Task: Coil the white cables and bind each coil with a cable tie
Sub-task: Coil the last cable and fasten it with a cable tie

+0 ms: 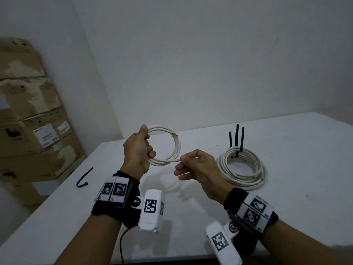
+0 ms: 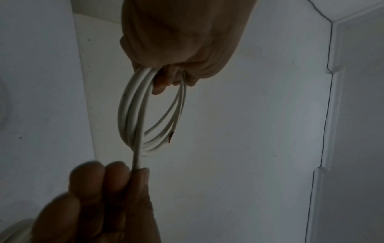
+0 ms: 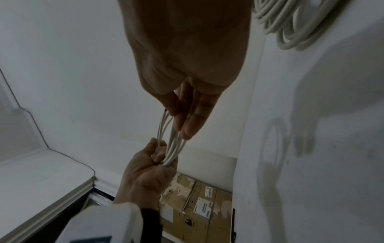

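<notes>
1. Head view: I count two white cable coils, one small coil (image 1: 168, 146) held up in the air and one larger coil (image 1: 242, 169) lying flat on the counter (image 1: 305, 169), to my right
2. I count four black cable ties (image 1: 236, 138) standing up at the far rim of the larger coil, and one more loose cable tie (image 1: 84, 178), bent, lying on the counter at my left
3. My left hand (image 1: 136, 152) is raised above the counter, fingers curled round the left side of the small coil, thumb pointing up on top of the loops
4. My right hand (image 1: 196, 167) sits just beside it, thumb and forefinger pinching the cable's tail end where it leaves the bottom of the coil; the other fingers are loosely curled
5. The small coil is several round loops, upright between my hands; one cut end (image 1: 174, 133) at its top shows a reddish core
6. Stacked cardboard boxes (image 1: 32, 119) stand beyond the counter at left
</notes>
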Motion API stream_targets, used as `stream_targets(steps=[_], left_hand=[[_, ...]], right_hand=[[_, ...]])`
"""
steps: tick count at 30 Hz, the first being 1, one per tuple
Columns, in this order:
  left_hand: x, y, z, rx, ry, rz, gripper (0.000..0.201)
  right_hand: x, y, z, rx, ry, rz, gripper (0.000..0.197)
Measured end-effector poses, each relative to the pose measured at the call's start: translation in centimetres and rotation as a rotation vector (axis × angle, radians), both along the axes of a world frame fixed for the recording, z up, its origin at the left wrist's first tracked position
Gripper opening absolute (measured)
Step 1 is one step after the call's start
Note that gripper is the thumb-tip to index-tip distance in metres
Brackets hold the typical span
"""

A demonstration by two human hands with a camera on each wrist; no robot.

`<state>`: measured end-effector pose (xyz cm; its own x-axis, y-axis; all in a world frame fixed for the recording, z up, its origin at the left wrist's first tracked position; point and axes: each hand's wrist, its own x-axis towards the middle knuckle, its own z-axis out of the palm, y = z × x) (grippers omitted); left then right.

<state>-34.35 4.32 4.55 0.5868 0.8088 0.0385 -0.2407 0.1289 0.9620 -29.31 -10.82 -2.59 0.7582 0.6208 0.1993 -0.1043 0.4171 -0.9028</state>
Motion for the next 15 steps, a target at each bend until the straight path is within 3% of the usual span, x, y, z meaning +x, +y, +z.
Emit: stream_targets(steps=[4, 8, 9, 13, 15], left_hand=[[-0.1, -0.1, -0.1, 0.021, -0.015, 0.053, 0.032], [-0.1, -0.4, -0.2, -0.039, -0.046, 0.064, 0.032], [-0.1, -0.5, -0.3, -0.051, -0.048, 0.060, 0.032], [-0.2, -1.0, -0.7, -0.063, -0.039, 0.069, 0.032], [-0.3, -1.1, -0.8, -0.066, -0.038, 0.071, 0.033]], right_hand=[[-0.5, 0.6, -0.4, 0.004, 0.011, -0.021, 0.012], [-0.6, 1.5, -1.0, -0.053, 0.071, 0.086, 0.052], [-0.7, 1.7, -1.0, -0.056, 0.067, 0.129, 0.053], [-0.9, 2.1, -0.3, 0.049, 0.092, 0.155, 0.025], [-0.9, 2.2, 0.1, 0.074, 0.099, 0.136, 0.021]])
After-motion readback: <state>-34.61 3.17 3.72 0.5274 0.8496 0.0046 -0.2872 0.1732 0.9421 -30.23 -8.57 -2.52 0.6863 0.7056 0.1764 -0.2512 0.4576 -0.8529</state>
